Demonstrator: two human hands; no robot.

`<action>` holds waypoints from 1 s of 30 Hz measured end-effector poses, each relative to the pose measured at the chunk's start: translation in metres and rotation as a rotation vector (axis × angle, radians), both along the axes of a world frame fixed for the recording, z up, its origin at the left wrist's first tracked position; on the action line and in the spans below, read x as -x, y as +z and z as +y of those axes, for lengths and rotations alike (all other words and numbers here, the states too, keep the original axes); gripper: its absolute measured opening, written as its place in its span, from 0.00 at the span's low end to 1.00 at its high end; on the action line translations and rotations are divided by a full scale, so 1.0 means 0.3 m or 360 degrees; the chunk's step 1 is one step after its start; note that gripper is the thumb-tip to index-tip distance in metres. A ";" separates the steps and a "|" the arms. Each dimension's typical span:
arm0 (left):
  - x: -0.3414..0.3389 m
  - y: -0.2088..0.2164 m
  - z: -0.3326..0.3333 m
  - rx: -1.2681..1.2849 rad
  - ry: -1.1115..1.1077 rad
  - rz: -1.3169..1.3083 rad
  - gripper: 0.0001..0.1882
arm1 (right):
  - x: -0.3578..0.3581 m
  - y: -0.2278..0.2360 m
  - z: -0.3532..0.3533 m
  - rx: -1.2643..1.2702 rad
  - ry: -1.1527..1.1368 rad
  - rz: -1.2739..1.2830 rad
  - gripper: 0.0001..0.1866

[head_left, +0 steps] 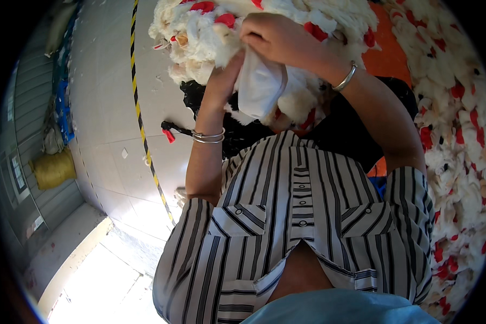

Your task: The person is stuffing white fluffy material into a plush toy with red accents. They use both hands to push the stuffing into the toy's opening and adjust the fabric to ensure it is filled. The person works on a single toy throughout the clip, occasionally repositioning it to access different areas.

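Note:
A limp white fabric piece (pixel 260 89) hangs between my hands, above a heap of fluffy white plush pieces (pixel 191 32) with red parts. My left hand (pixel 227 75) is closed on its left edge, the fingertips partly hidden by the fabric. From the right, my right hand (pixel 278 40) comes over the top with fingers curled in a pinch on the upper end. A cream-coloured fluffy part (pixel 227 36) shows just beyond my fingers; I cannot tell whether it joins the white fabric.
More white plush pieces with red parts (pixel 453 124) cover the right side, beside an orange surface (pixel 386 46). A yellow-and-black tape line (pixel 136 92) runs along the pale tiled floor (pixel 102 81) at left. A yellow sack-like bundle (pixel 54 168) stands by the far-left wall.

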State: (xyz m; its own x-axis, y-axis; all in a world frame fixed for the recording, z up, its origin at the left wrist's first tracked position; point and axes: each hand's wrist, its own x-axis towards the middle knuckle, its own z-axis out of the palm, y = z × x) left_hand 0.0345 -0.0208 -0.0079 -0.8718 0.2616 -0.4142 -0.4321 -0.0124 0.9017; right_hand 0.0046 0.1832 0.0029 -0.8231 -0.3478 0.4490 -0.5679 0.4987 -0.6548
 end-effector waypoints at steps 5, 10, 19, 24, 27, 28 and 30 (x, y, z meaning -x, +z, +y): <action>-0.025 0.074 -0.087 -0.0126 -0.0493 0.0024 0.29 | -0.008 0.096 0.053 0.0189 0.0000 -0.0035 0.12; -0.061 0.067 -0.057 -0.0368 0.0223 -0.0034 0.22 | -0.042 0.128 0.007 0.0212 0.0044 -0.0085 0.12; -0.012 0.060 0.078 -0.0765 0.0485 -0.0227 0.22 | -0.108 0.076 -0.074 -0.0185 0.0110 -0.0251 0.21; -0.032 0.079 0.086 -0.0573 0.0467 0.0067 0.22 | -0.087 0.095 -0.034 0.0110 0.0152 -0.0262 0.21; 0.000 0.123 0.080 -0.0713 0.0525 0.0083 0.24 | -0.028 0.081 0.064 0.0389 -0.0006 -0.0384 0.20; 0.016 0.115 0.057 -0.0802 0.0460 0.0190 0.25 | 0.021 0.070 0.168 0.0382 0.0009 -0.0511 0.19; 0.015 0.138 0.035 -0.0793 0.0518 0.0253 0.27 | 0.032 0.071 0.189 0.0332 0.0039 -0.0668 0.17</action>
State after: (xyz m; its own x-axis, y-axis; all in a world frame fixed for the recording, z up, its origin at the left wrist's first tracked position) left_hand 0.0298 -0.0103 0.0334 -0.9805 0.1005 -0.1691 -0.1963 -0.5576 0.8066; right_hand -0.0049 0.2400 0.0241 -0.9411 -0.3072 0.1415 -0.2427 0.3218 -0.9152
